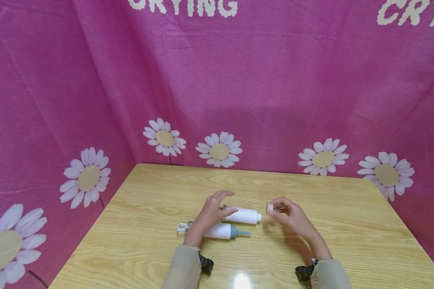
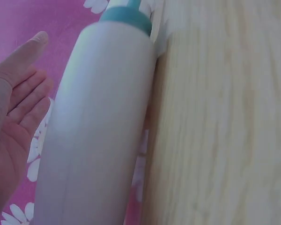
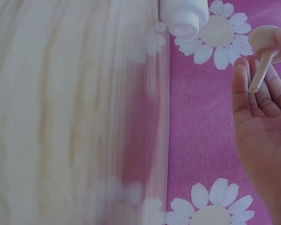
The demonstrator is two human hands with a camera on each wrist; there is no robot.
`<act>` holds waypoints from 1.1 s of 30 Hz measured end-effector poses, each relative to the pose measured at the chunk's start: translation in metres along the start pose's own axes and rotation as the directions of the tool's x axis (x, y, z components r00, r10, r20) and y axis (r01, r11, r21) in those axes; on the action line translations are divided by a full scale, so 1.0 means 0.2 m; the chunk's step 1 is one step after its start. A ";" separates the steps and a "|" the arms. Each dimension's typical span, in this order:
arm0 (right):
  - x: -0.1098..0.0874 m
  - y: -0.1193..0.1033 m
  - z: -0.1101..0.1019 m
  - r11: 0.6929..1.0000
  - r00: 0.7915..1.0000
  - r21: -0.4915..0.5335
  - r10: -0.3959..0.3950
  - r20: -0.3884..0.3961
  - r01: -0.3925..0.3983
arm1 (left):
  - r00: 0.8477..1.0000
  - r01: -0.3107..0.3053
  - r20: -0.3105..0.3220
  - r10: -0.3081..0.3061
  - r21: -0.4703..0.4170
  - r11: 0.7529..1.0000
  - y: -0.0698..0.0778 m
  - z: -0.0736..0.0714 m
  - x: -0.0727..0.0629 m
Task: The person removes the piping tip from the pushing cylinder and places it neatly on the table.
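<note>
My left hand reaches over the left end of a white squeeze bottle, its thumb overlapping the bottle and its fingers spread apart. That bottle lies on its side, its bare neck pointing right. My right hand pinches a cream nozzle cap between thumb and fingers, a little right of the neck. The cap's thin spout points away from the bottle. Below my left wrist lies a second white bottle with a teal collar and a teal spout.
A white loop shows at the second bottle's left end, partly behind the left forearm. Both bottles lie on a wood-grain table. A pink cloth with daisies hangs behind the table and along its sides.
</note>
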State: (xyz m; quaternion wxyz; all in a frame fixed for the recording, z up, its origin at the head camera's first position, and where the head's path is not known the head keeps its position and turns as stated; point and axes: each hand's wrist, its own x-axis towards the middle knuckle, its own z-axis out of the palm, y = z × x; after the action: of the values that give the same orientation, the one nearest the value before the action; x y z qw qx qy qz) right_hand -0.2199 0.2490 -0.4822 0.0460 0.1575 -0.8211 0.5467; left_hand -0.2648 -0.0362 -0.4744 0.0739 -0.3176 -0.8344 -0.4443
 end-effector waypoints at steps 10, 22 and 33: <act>0.02 -0.01 0.05 0.999 1.000 -0.018 0.030 0.008 -0.029 | 0.996 -0.082 -0.038 0.084 0.052 0.995 0.05 0.08 -0.01; 0.04 -0.03 0.12 1.000 0.998 -0.003 -0.012 0.059 0.013 | 0.987 -0.158 -0.011 0.160 0.104 0.982 0.09 0.16 -0.01; 0.05 -0.04 0.16 1.000 0.996 -0.010 -0.025 0.091 0.026 | 0.991 -0.127 0.041 0.124 0.074 0.989 0.12 0.18 -0.01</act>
State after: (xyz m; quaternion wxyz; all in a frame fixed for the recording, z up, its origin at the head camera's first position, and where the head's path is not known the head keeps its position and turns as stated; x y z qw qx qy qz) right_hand -0.2229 0.2155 -0.4845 0.0166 0.1926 -0.8232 0.5338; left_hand -0.2438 0.0006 -0.4804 0.0988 -0.3743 -0.8304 -0.4008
